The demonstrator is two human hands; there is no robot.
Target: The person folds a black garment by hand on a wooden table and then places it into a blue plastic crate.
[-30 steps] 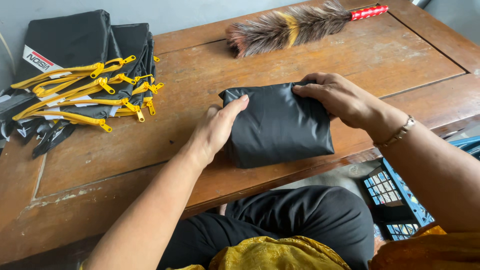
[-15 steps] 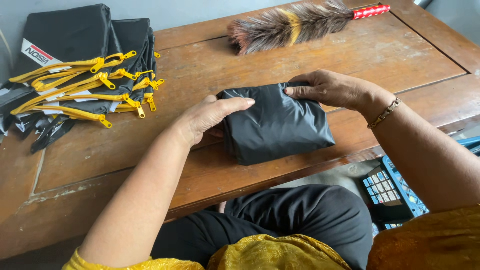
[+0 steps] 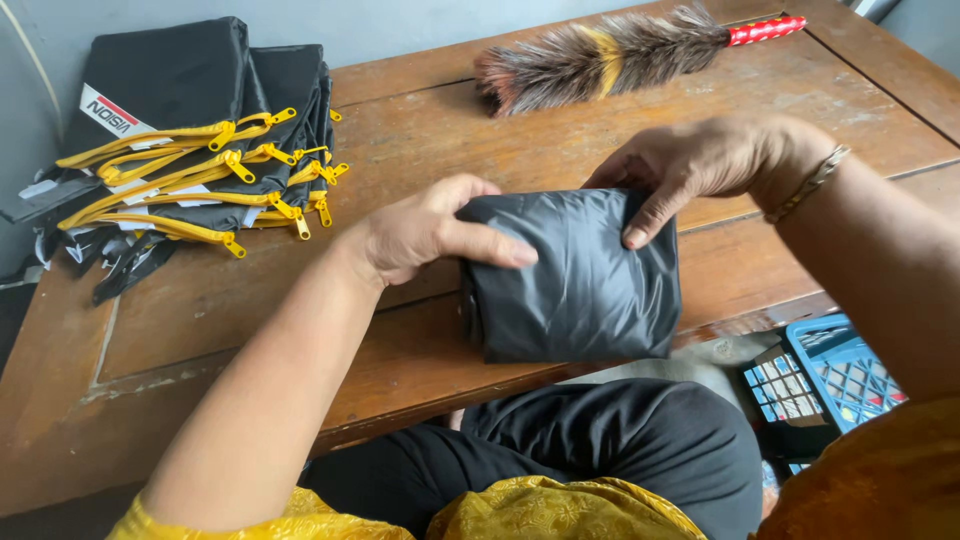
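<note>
A folded bundle of black fabric (image 3: 575, 280), smooth and slightly glossy with fine creases across its face, lies as a rounded rectangle at the near edge of the worn wooden tabletop (image 3: 420, 130), whose planks are scratched and faded. The left hand (image 3: 425, 232) grips the bundle's left edge, thumb pressed flat on top and fingers curled behind it. The right hand (image 3: 700, 165) clasps the upper right corner, fingertips bent down over the cloth; a thin metal bracelet (image 3: 808, 183) circles that wrist. At the far left of the tabletop sits a stack of black fabric covers (image 3: 190, 140) trimmed with bright yellow zips fanned along their edges. Beyond the hands lies a feather duster (image 3: 600, 58), soft brown and grey plumes with a yellow band and a red handle. A blue plastic lattice crate (image 3: 830, 375) stands on the floor at the lower right.
</note>
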